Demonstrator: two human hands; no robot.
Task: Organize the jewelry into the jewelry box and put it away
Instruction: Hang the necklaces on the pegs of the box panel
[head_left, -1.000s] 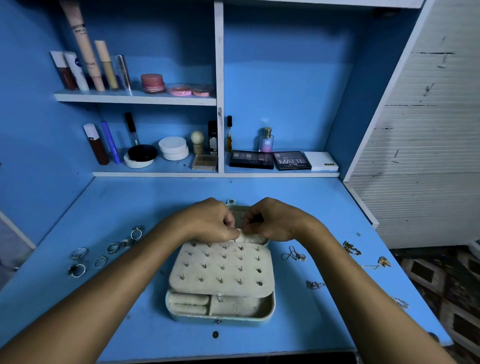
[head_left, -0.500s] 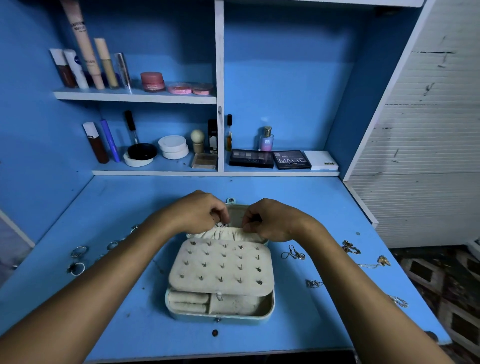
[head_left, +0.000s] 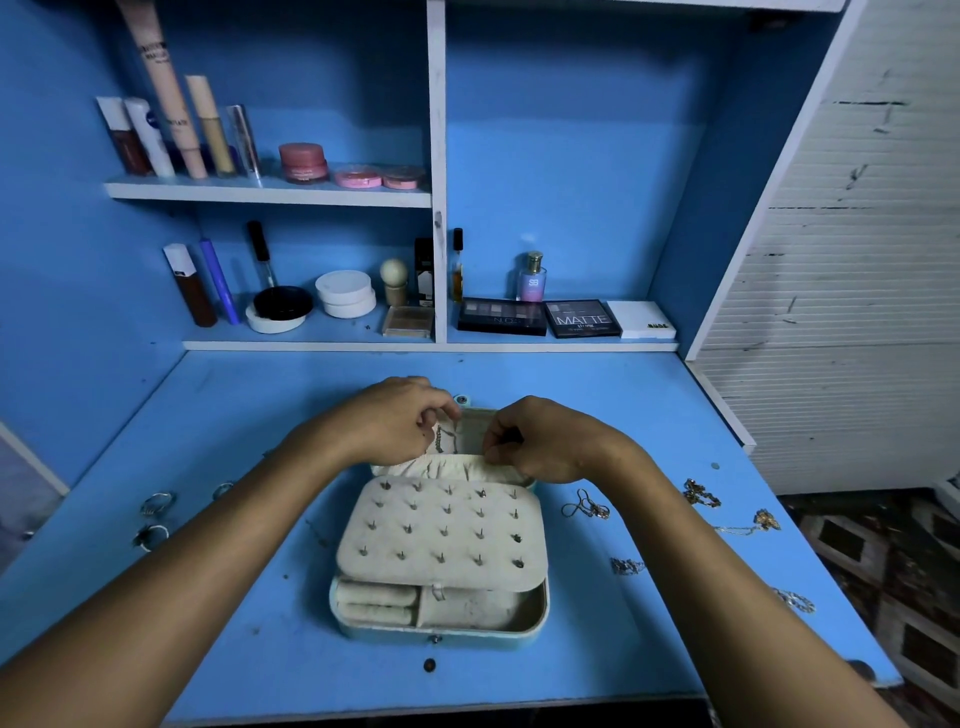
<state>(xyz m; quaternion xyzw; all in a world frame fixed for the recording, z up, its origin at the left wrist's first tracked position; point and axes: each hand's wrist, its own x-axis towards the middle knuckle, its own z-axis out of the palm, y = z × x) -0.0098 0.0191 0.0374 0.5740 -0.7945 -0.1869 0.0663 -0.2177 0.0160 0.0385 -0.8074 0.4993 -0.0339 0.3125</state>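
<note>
Both hands (head_left: 395, 423) at box's (head_left: 441, 631) far edge

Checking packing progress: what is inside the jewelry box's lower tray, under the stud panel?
In the jewelry box, ring rolls and a seemingly bare compartment show at the front; the stud panel hides the rest.

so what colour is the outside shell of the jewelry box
Pale teal-blue on the jewelry box shell, with a cream lining; the head view shows it along the front edge.
</note>
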